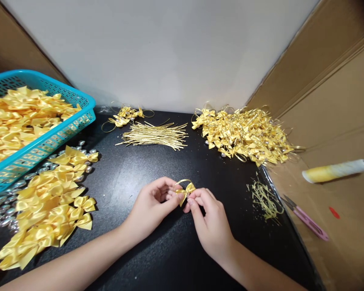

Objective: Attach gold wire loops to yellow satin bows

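Observation:
A small gold ribbon bow [186,190] with a thin gold loop arching above it is held over the front middle of the table. My left hand [157,202] pinches the bow's left side between thumb and fingers. From the right, my right hand [208,214] closes thumb and fingertips on the bow's lower right part. What exactly lies under those right fingertips is partly hidden. Beyond the hands lies a bundle of gold twist ties [157,135]. Loose yellow bows [53,202] are heaped to the left of my left forearm.
A turquoise basket [92,109] full of bows stands at left, silver beads [6,210] beside it. Looped bows [242,133] are piled back right, with a few more [127,115] back left. Wire clippings [263,200], pink-handled snips [309,222] and a yellow-white roll [336,170] lie right.

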Available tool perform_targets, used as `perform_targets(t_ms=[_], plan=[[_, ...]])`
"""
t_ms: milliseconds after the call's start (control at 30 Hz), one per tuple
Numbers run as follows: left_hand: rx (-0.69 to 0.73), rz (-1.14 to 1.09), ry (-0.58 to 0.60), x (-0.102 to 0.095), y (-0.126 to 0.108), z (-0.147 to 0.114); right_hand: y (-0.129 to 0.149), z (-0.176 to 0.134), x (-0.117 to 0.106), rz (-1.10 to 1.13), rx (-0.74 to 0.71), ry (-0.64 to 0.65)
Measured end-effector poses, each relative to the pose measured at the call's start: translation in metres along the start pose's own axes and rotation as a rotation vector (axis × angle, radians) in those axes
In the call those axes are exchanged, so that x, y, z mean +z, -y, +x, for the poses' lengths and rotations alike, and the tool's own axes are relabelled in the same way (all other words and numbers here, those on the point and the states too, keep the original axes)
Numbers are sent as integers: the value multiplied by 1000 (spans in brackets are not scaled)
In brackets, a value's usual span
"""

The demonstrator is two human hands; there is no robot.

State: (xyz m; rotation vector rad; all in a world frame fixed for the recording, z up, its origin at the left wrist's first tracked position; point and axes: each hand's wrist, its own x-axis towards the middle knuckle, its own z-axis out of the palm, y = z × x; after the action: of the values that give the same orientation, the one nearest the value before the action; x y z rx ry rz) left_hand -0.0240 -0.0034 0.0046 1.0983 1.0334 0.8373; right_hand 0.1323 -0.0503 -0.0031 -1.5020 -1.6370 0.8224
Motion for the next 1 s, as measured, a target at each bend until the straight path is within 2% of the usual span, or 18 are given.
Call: perform_targets(t_ms=[267,433,733,1000], plan=[[22,69,-16,-1,-1,-1,2,-1,1,-54,10,-20],[75,124,8,-1,-2,-2,5,-1,0,-24,19,-11],[139,124,-15,0,4,-2,4,-3,1,24,22,-12],[95,78,35,-2,2,-3,3,-2,2,56,15,-12]])
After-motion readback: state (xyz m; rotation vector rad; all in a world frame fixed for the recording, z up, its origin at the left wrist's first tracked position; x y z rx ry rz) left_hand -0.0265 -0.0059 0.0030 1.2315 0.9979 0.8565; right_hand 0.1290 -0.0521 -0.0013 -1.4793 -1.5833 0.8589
